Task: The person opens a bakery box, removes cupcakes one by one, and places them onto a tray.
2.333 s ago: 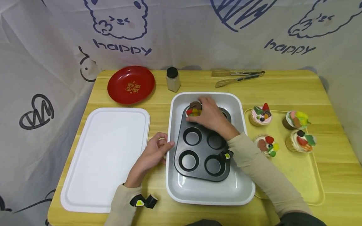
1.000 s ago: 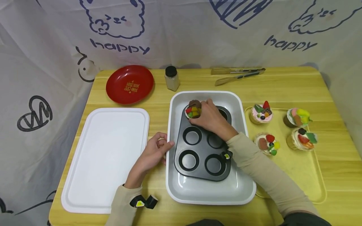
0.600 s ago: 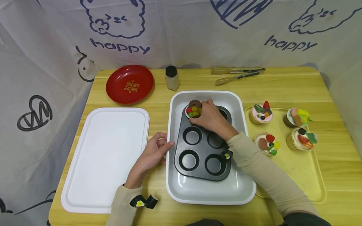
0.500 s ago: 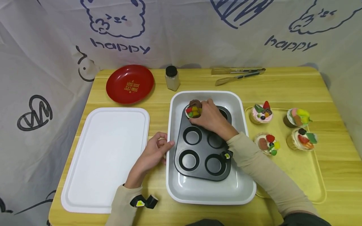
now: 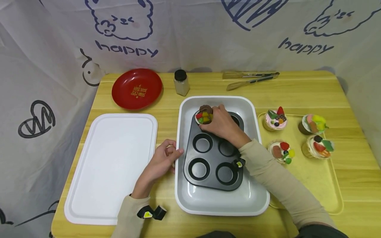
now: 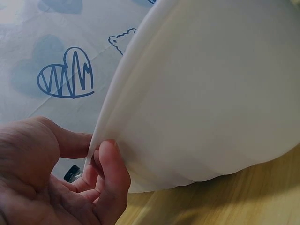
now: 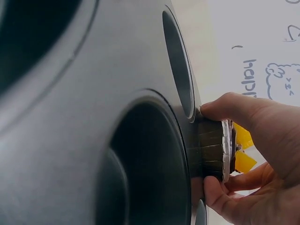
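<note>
In the head view my right hand (image 5: 223, 122) grips a cupcake (image 5: 203, 115) topped with chocolate and fruit, at the far left cup of a dark muffin tin (image 5: 214, 158). The right wrist view shows the cupcake's dark wrapper (image 7: 212, 147) between thumb and fingers, against the tin; how deep it sits I cannot tell. The tin lies inside a deep white tray (image 5: 221, 206). My left hand (image 5: 162, 158) pinches that tray's left rim, as the left wrist view of the tray wall (image 6: 201, 93) confirms. My right hand partly hides the far right cup.
Several cupcakes (image 5: 275, 119) stand on a yellow tray (image 5: 315, 188) at the right. A flat white tray (image 5: 111, 168) lies at the left. Along the back are a red plate (image 5: 128, 94), a black-capped jar (image 5: 181, 84) and tongs (image 5: 251, 81).
Since the oldest frame the right hand and cupcake have shifted very slightly at the far left cup, and its fingers have drawn in a little. Over the last second both hands stay still.
</note>
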### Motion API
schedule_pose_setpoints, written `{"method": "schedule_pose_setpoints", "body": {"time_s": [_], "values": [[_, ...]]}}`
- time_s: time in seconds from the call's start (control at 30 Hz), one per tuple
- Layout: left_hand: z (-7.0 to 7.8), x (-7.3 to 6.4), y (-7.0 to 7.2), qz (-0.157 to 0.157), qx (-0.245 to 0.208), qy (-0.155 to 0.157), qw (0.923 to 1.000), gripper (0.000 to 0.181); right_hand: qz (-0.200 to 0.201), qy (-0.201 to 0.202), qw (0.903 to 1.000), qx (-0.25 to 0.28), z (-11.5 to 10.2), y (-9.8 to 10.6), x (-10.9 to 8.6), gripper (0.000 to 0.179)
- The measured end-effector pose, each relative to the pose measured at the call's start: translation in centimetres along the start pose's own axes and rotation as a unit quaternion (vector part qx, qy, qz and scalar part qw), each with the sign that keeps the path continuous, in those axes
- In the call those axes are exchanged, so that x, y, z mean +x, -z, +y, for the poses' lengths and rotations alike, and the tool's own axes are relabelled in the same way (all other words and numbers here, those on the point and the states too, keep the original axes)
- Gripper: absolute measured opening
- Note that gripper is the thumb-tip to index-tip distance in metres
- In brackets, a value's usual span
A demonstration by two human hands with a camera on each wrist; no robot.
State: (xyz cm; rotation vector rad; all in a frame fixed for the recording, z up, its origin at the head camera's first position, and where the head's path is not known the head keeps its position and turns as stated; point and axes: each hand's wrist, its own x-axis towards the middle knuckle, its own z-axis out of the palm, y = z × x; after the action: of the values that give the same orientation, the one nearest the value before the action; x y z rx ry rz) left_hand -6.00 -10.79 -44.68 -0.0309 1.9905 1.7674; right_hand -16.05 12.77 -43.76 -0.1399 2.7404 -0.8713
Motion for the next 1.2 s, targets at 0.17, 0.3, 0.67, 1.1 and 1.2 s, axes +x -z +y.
{"method": "schedule_pose_setpoints", "body": {"time_s": [0.17,0.3,0.67,1.1,1.2], "values": [[-0.1,0.0,0.0,-0.001,-0.003,0.0,1.0,0.03,-0.002,0.0,1.0,0.006,0.2,0.0,0.1,0.075],[-0.1,0.0,0.0,-0.001,-0.004,-0.003,1.0,0.03,-0.007,-0.004,0.9998,0.016,0.2,0.1,0.1,0.075],[0.1,-0.1,0.1,-0.006,-0.009,-0.001,0.9999,0.029,0.016,-0.001,0.9974,0.07,0.5,0.6,0.2,0.06],[0.3,-0.1,0.1,-0.008,-0.006,-0.006,0.9999,0.027,0.013,-0.017,0.9983,0.053,-0.4,1.2,-1.0,0.079],[0.2,-0.1,0.2,-0.008,-0.008,-0.003,0.9999,0.027,0.017,-0.015,0.9984,0.051,-0.5,1.3,-1.1,0.078]]}}
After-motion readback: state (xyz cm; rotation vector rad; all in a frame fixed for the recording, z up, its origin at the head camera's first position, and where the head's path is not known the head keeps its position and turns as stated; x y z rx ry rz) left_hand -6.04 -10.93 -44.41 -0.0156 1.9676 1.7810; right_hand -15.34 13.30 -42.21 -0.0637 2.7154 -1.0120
